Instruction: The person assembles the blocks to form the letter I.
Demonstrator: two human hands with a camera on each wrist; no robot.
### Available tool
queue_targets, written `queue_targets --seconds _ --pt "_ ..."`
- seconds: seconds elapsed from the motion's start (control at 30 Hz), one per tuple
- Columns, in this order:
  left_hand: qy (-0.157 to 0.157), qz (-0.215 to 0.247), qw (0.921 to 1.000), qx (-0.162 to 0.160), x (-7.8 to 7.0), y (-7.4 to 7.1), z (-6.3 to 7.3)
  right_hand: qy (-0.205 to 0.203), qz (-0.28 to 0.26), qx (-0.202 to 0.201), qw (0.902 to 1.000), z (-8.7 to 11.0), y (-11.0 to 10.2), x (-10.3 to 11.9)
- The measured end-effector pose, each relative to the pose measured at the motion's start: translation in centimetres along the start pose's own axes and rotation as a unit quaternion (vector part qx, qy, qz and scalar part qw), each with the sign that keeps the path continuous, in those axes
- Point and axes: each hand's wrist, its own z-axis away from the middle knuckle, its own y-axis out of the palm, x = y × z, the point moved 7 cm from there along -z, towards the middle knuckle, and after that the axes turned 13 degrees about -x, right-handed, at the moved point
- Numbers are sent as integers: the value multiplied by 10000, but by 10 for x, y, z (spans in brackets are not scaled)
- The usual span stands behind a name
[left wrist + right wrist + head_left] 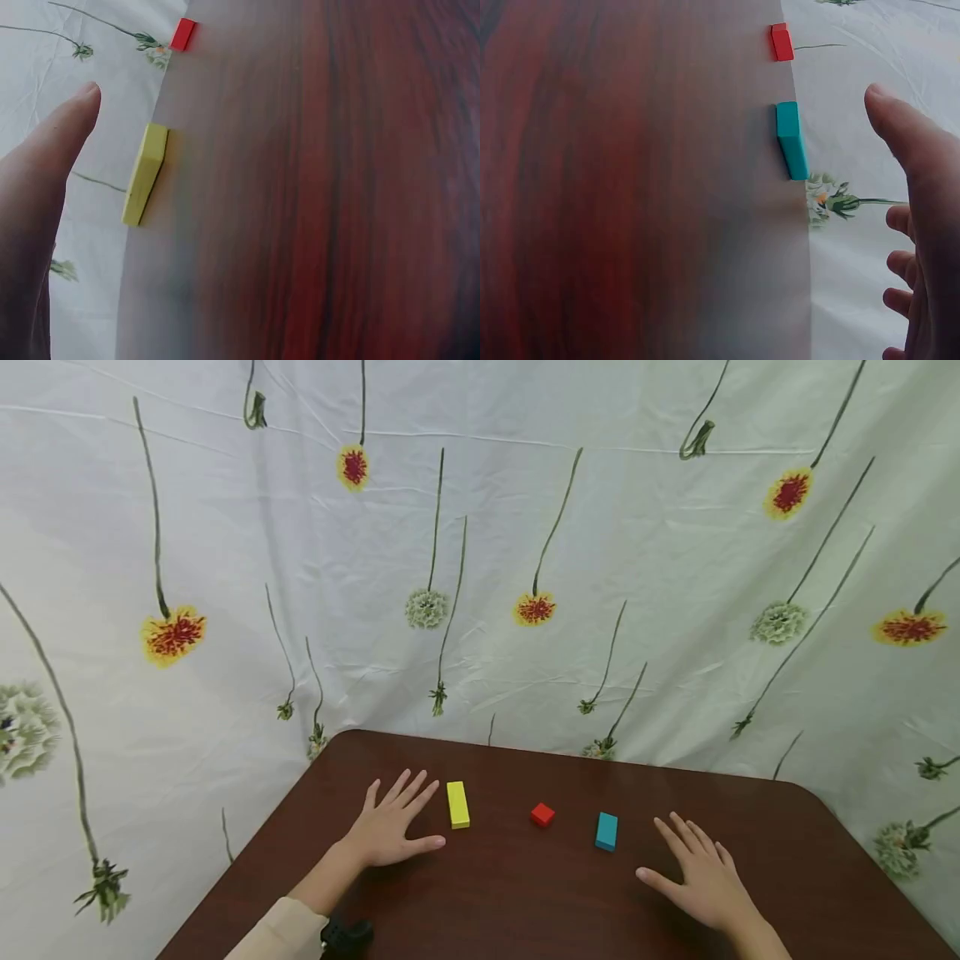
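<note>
Fingers spread, my left hand (390,833) is just left of a long yellow block (458,805) and does not touch it. In the left wrist view the thumb (64,127) points toward that yellow block (147,174). A small red block (542,814) lies between the yellow one and a blue-teal block (607,832). To the right of the teal block is my right hand (701,878), fingers extended and holding nothing. The right wrist view has the teal block (790,141) and the red block (782,42) beyond the right thumb.
All three blocks lie on a dark reddish-brown wooden table (480,893) with rounded far corners. Behind it hangs a white cloth (480,560) printed with flowers. A black object (347,935) is at the left wrist, by the cream sleeve (281,933).
</note>
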Motion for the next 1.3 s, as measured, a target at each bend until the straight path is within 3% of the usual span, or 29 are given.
queue_targets --seconds 0.23,0.5,0.87,1.07,1.3 --pt "-113 204 9997 117 -2 15 -6 -14 -168 -247 9996 -4 11 0" --pt "-480 456 9978 66 8 22 6 -26 -601 -86 9982 -13 34 18" --pt "-633 929 9935 177 4 43 -17 329 -1020 -10 9942 -21 44 11" --pt "-886 1404 9859 219 4 53 -24 533 -1374 -83 9890 -25 52 9" --pt "-971 1696 9807 19 3 60 -29 795 -1806 -169 9802 -28 61 5"
